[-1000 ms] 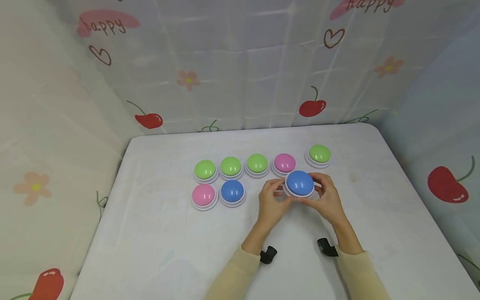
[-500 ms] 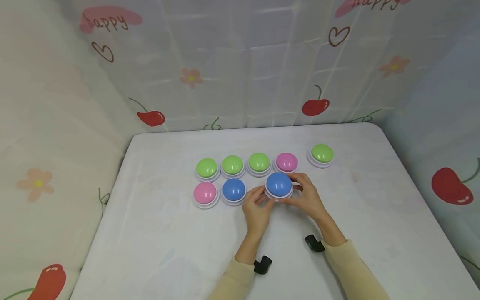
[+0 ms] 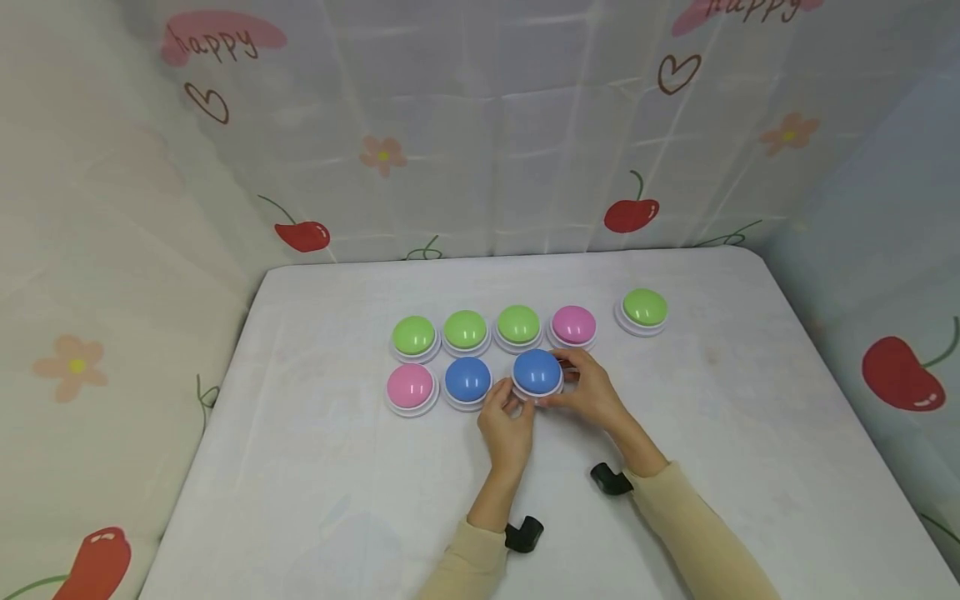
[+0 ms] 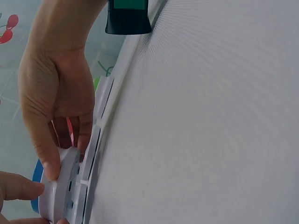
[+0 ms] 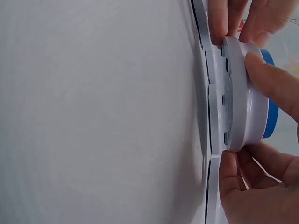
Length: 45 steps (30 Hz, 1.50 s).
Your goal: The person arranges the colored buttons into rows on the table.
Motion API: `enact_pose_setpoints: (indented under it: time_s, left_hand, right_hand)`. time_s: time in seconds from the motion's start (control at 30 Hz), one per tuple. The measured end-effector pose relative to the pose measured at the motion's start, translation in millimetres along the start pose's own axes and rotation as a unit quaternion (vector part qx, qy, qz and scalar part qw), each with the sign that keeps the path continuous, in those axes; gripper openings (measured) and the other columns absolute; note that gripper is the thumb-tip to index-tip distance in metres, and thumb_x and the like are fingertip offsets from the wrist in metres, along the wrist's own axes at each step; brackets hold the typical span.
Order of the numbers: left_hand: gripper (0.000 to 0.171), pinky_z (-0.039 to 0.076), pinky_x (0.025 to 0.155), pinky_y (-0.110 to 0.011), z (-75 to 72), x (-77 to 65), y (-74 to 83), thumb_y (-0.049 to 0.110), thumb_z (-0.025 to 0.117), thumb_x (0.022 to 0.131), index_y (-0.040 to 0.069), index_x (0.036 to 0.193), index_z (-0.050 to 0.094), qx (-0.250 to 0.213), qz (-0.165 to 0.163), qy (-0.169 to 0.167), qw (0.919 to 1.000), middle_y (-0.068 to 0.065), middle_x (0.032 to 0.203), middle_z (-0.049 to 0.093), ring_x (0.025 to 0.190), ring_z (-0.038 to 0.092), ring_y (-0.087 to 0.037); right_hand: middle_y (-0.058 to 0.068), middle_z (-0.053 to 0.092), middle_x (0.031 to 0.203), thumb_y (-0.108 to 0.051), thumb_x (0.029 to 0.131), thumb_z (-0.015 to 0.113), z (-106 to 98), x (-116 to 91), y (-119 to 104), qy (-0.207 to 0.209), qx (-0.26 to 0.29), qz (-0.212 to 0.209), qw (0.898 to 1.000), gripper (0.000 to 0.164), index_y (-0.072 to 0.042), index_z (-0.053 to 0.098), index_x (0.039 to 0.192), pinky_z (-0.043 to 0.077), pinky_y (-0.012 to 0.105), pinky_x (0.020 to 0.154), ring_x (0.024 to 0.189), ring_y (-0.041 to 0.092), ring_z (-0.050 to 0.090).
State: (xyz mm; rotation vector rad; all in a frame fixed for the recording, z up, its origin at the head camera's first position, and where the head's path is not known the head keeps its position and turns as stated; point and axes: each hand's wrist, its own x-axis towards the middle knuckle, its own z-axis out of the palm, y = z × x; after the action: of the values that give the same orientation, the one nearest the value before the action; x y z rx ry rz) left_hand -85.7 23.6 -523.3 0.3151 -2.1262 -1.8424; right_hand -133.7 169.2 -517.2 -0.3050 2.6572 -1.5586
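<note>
Blue dome button with white base, held between both hands just above or on the white surface; contact with the surface hard to tell. Positioned in the front row, just right of a second blue dome button, in front of the green and pink ones. Left hand pinching the white rim from the near left side, fingers curled round it. Right hand gripping the rim from the right, thumb and fingertips on the base wall. Likely light, rigid plastic, smooth and a little slippery on the dome; best hold at the white base wall, as seen in the wrist views, not on the glossy cap. Further left, a pink dome button. Back row: three green dome buttons and a pink one, with a lone green dome button apart to the right. Behind, a cherry-printed curtain.
</note>
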Motion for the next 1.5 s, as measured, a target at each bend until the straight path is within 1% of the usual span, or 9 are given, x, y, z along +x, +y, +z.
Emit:
enact_pose_setpoints:
  time_s: [0.1, 0.2, 0.37, 0.6, 0.8, 0.93, 1.2, 1.37, 1.5]
  left_hand:
    - [0.043, 0.056, 0.090, -0.034, -0.3, -0.6, -0.2, -0.012, 0.070, 0.075, -0.016, 0.117, 0.062, 0.001, -0.011, -0.001, 0.9999, -0.031, 0.123, 0.060, 0.112, 0.063, -0.038]
    - [0.045, 0.057, 0.090, -0.035, -0.8, -1.6, 0.6, -0.009, 0.071, 0.076, -0.016, 0.119, 0.060, 0.008, -0.020, -0.003, 0.9998, -0.032, 0.127, 0.058, 0.115, 0.062, -0.038]
    - [0.047, 0.060, 0.081, -0.036, -1.5, -2.7, 1.4, -0.004, 0.073, 0.077, -0.016, 0.120, 0.060, 0.037, -0.016, -0.002, 0.9992, -0.033, 0.128, 0.057, 0.114, 0.061, -0.039]
    - [0.049, 0.060, 0.080, -0.035, -1.5, -3.3, -0.2, -0.001, 0.074, 0.077, -0.015, 0.121, 0.060, 0.046, -0.015, -0.003, 0.9988, -0.033, 0.129, 0.057, 0.115, 0.061, -0.038]
    - [0.043, 0.060, 0.078, -0.035, -1.5, -2.7, -1.1, -0.001, 0.073, 0.077, -0.013, 0.117, 0.064, 0.054, -0.016, 0.010, 0.9984, -0.031, 0.124, 0.061, 0.110, 0.064, -0.036]
    - [0.040, 0.061, 0.076, -0.035, -1.6, -1.8, -0.8, -0.003, 0.071, 0.077, -0.012, 0.115, 0.065, 0.062, -0.023, 0.019, 0.9976, -0.029, 0.121, 0.063, 0.107, 0.065, -0.035]
    - [0.036, 0.060, 0.074, -0.034, -2.7, -1.5, 0.0, -0.002, 0.069, 0.078, -0.011, 0.113, 0.067, 0.056, -0.041, 0.032, 0.9971, -0.027, 0.118, 0.065, 0.100, 0.066, -0.032]
    - [0.033, 0.060, 0.072, -0.031, -2.7, -2.0, -1.1, -0.004, 0.069, 0.077, -0.010, 0.109, 0.069, 0.061, -0.039, 0.041, 0.9965, -0.023, 0.108, 0.068, 0.096, 0.065, -0.029]
    - [0.029, 0.060, 0.068, -0.028, -2.0, -1.7, -3.7, -0.005, 0.069, 0.075, -0.009, 0.104, 0.071, 0.056, -0.034, 0.059, 0.9961, -0.019, 0.094, 0.069, 0.089, 0.065, -0.028]
  right_hand:
    - [0.020, 0.056, 0.127, -0.009, 0.063, 0.091, 3, 2, 0, -0.003, 0.000, 0.003, 1.000, 0.078, 0.003, 0.054, 0.131, 0.052, 0.047, 0.098, 0.114, 0.036, 0.059]
    - [0.020, 0.057, 0.126, -0.008, 0.063, 0.091, 6, 4, 1, -0.006, -0.001, 0.002, 1.000, 0.078, 0.003, 0.054, 0.131, 0.052, 0.046, 0.098, 0.114, 0.036, 0.059]
    - [0.020, 0.058, 0.124, -0.008, 0.062, 0.091, 9, 5, 4, -0.009, -0.007, -0.001, 1.000, 0.078, 0.003, 0.055, 0.130, 0.053, 0.045, 0.097, 0.113, 0.035, 0.059]
    - [0.020, 0.058, 0.124, -0.008, 0.062, 0.091, 10, 5, 6, -0.009, -0.005, 0.001, 1.000, 0.078, 0.002, 0.054, 0.131, 0.052, 0.045, 0.097, 0.112, 0.035, 0.060]
    - [0.020, 0.058, 0.126, -0.010, 0.062, 0.092, 11, 6, 6, -0.008, -0.008, -0.001, 1.000, 0.078, 0.002, 0.055, 0.130, 0.053, 0.046, 0.097, 0.113, 0.036, 0.060]
    - [0.020, 0.058, 0.126, -0.009, 0.062, 0.092, 12, 8, 4, -0.008, -0.013, 0.003, 1.000, 0.078, 0.002, 0.055, 0.130, 0.053, 0.046, 0.097, 0.114, 0.036, 0.059]
    - [0.020, 0.057, 0.123, -0.009, 0.061, 0.092, 15, 9, 2, -0.005, -0.031, 0.000, 0.999, 0.078, 0.003, 0.055, 0.129, 0.053, 0.044, 0.097, 0.113, 0.035, 0.059]
    - [0.020, 0.057, 0.122, -0.008, 0.060, 0.092, 17, 8, 2, -0.002, -0.035, -0.001, 0.999, 0.079, 0.003, 0.055, 0.129, 0.053, 0.043, 0.097, 0.112, 0.034, 0.060]
    - [0.019, 0.057, 0.121, -0.009, 0.061, 0.092, 18, 8, 4, -0.001, -0.044, -0.007, 0.999, 0.078, 0.003, 0.054, 0.129, 0.053, 0.044, 0.096, 0.112, 0.033, 0.059]
